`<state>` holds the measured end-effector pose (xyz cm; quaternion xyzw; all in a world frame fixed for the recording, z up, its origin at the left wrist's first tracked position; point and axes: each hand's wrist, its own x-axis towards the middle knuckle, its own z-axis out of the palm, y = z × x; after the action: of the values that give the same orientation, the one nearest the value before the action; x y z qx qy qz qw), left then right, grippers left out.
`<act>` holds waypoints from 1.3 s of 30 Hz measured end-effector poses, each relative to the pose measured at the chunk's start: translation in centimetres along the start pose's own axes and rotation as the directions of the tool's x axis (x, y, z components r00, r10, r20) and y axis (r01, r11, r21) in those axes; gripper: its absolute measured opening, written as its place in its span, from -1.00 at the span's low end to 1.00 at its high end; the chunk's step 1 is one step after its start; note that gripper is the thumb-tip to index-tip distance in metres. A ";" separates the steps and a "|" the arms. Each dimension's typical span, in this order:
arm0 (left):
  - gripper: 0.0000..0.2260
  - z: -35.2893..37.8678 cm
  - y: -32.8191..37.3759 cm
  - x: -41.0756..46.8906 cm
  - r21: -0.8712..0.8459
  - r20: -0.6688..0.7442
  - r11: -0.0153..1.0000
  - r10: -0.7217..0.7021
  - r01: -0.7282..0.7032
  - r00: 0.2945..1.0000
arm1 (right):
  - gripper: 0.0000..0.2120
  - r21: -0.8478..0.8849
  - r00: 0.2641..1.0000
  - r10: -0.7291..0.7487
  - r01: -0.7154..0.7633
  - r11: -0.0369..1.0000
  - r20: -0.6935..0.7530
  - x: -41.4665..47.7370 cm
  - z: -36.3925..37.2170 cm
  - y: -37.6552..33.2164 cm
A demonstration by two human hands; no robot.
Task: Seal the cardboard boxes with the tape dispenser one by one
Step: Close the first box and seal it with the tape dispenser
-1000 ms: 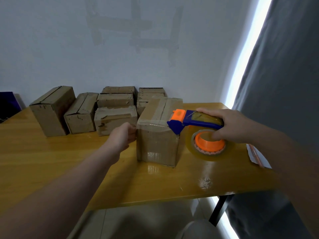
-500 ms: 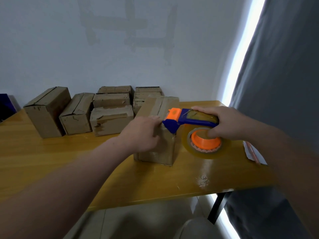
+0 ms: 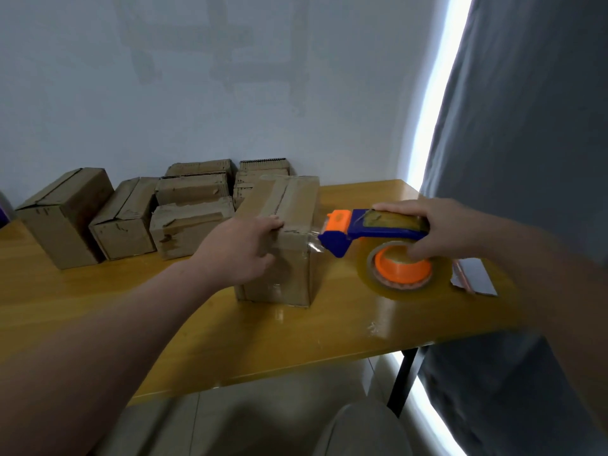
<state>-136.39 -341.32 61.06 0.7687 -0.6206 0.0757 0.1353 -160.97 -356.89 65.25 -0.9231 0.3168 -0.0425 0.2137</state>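
— How is this strip best finished?
— The box (image 3: 296, 205), standing towards the front of the table (image 3: 98, 307), should be steadied while the tape dispenser (image 3: 358, 230) is tilted, so that the stretched tape (image 3: 314, 246) is cut cleanly and can be pressed flat.
— And the fingers?
— The box's top front edge is clasped by the left hand (image 3: 240, 255), fingers curled over it. The dispenser's handle is wrapped closely by the right hand (image 3: 441, 228).

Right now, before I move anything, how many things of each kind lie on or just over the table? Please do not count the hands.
cardboard boxes: at least 6 (rear stacks too unclear to split)
tape dispenser: 1
flat white packet: 1
Total: at least 8
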 end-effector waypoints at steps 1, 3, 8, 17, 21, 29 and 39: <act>-0.44 0.0 0.1 0.0 0.001 0.004 1.000 -0.001 0.001 1.000 | -0.22 -0.003 1.000 0.004 -0.004 1.000 -0.001 0.0 0.4 0.2; -0.43 -0.2 0.4 -0.2 -0.004 0.015 1.000 0.017 -0.017 1.000 | -0.20 -0.013 1.000 -0.015 0.015 1.000 -0.021 0.3 1.5 0.1; -0.41 -0.6 0.7 -0.5 0.022 0.093 0.998 0.063 -0.065 0.994 | -0.21 0.072 0.998 -0.033 0.036 0.997 -0.046 0.9 3.7 -0.1; -0.45 -1.8 -1.3 0.6 -0.256 0.233 0.967 0.081 -0.020 0.969 | -0.21 0.213 0.991 -0.065 0.090 0.973 -0.121 1.1 8.0 -2.4; -0.53 -1.3 -1.5 0.3 -0.299 0.301 0.954 0.081 0.013 0.950 | -0.18 0.233 0.985 -0.069 0.105 0.967 -0.157 0.9 9.7 -2.4; -0.45 -1.0 -0.9 0.1 -0.318 0.248 0.946 0.021 0.061 0.969 | -0.17 0.405 0.983 -0.053 0.122 0.906 -0.177 -1.6 9.6 -1.3; -0.59 -1.1 -0.5 0.6 -0.221 0.252 0.972 -0.018 0.076 0.967 | -0.19 0.328 0.996 -0.035 0.060 0.943 -0.083 -3.9 9.2 0.1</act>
<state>-135.72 -341.43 62.17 0.7658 -0.6188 -0.0965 0.1459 -162.13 -351.25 57.12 -0.8793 0.2908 -0.1354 0.3521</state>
